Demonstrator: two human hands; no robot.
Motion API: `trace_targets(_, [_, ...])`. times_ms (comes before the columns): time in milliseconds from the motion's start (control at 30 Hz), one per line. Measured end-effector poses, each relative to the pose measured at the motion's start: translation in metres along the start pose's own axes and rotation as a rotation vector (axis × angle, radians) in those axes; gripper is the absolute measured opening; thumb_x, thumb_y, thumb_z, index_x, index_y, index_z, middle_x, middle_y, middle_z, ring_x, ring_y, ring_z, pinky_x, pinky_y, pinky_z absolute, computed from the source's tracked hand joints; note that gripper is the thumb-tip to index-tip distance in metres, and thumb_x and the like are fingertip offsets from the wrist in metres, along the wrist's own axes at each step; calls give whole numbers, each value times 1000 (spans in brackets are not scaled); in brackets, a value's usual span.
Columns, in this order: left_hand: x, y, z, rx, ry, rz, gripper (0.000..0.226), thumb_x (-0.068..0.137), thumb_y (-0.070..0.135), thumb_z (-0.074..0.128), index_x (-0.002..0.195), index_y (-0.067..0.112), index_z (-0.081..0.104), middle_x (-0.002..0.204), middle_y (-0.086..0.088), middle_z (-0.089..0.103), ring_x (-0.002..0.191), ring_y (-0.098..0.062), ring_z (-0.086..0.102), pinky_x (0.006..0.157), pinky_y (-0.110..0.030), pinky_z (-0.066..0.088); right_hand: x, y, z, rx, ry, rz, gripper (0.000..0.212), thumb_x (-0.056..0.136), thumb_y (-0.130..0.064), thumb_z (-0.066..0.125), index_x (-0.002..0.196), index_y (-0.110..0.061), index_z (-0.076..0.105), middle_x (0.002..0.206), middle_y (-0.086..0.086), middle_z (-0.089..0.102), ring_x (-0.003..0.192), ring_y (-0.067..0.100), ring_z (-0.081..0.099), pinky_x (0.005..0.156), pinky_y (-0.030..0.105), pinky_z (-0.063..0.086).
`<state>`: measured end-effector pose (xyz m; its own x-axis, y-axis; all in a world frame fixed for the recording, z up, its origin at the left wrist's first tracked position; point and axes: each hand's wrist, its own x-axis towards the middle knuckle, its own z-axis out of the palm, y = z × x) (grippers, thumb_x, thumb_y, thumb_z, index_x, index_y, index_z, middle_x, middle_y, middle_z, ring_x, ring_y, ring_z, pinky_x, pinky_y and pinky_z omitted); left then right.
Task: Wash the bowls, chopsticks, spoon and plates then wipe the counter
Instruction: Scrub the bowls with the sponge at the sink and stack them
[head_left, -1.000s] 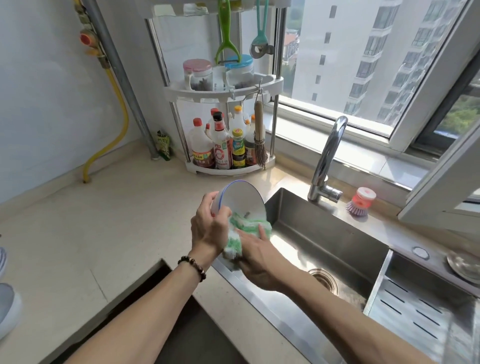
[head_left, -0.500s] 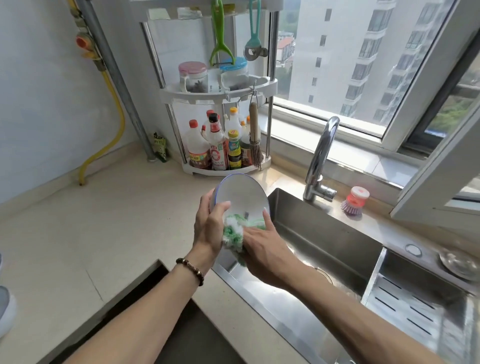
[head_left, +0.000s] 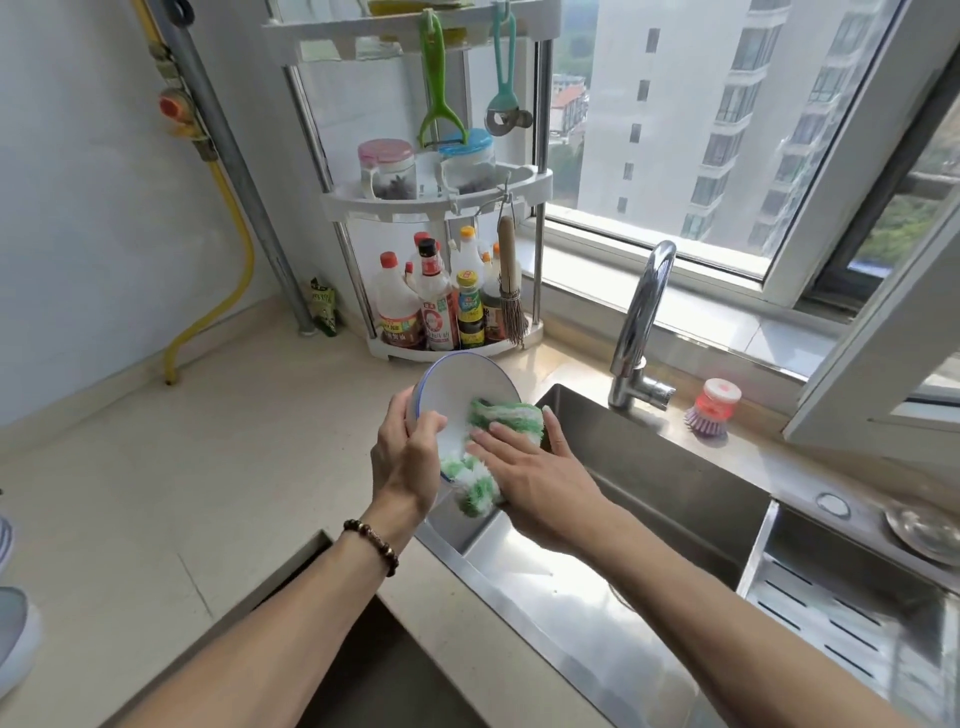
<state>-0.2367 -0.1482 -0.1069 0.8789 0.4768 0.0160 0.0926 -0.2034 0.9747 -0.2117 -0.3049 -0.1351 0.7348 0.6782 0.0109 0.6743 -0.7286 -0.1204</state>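
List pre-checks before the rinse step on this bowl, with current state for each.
1. Bowl held securely: ok. The left hand grips its rim, thumb inside.
2. Cloth in contact with the bowl: ok. The right hand presses the green and white cloth against it.
3. Bowl positioned over the sink: ok, at the basin's left edge.
4. Faucet running: not ok, no water stream visible.
5. Bowl's inside fully scrubbed: cannot tell, the cloth covers part of it.
6. Sink drain open: cannot tell, the right arm hides it.
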Motion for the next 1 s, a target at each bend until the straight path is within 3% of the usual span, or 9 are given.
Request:
trace_targets(100, [2,5,4,-100,94,-51,24,69,36,47,85,25,62,85,2,67,85,-25,59,74,-40,45,8,-23,-4,182,-30,37,59,102,-23,46,157,-20,27,166,-5,24,153,14,16,116,51,-20])
trace_targets(200, [4,2,-1,-41,24,-56,24,68,38,49,84,28,63,86,0,68,90,-31,61,80,-45,51,6,-34,-2,428,-39,-4,54,102,-31,52,153,-22,37,162,-4,34,150,14,27,122,51,-14])
trace_targets(333, [19,18,-25,98,-386,-139,37,69,36,50,101,28,65,94,-7,67,80,-28,62,62,-36,55,-8,12,10,-68,146,-154,56,97,-19,53,151,-25,42,159,-4,39,147,14,36,121,54,0])
trace_targets(467, [23,28,-23,-33,-411,-241,33,84,31,62,115,21,58,109,-14,65,82,-27,67,60,-33,57,0,10,2,-131,376,-179,43,86,-12,38,111,-16,72,114,1,74,111,18,69,115,59,23])
trace_targets(567, [9,12,-7,-357,-237,-241,56,74,28,64,128,18,54,125,-19,65,106,-37,69,84,-51,59,11,-19,-10,78,420,-138,16,80,-1,54,83,-15,60,76,2,70,77,24,70,115,57,37])
trace_targets(667, [10,8,0,-366,-115,-135,63,76,27,58,137,18,52,131,-12,63,119,-30,63,101,-48,53,3,-24,-10,385,205,-148,13,92,-8,51,100,-12,61,100,8,72,98,26,65,122,55,23])
trace_targets(800, [13,-1,-5,-159,-136,-13,47,72,35,57,117,29,69,109,0,73,107,-25,66,93,-49,54,-5,17,-15,-17,35,-160,52,102,-26,41,154,-31,36,162,-12,30,152,9,21,116,50,-23])
trace_targets(900, [10,4,1,-198,-14,-37,50,64,41,56,110,26,72,101,0,75,101,-27,67,88,-48,56,4,1,-20,-7,-5,-99,63,96,-12,42,157,-24,31,166,-6,23,154,14,12,118,45,-19])
trace_targets(1000, [12,5,2,-130,16,-8,50,64,43,57,109,27,73,97,4,75,99,-25,68,85,-41,56,5,-25,-18,414,-106,-75,51,90,-1,43,140,-14,48,153,3,44,145,17,33,123,40,-8])
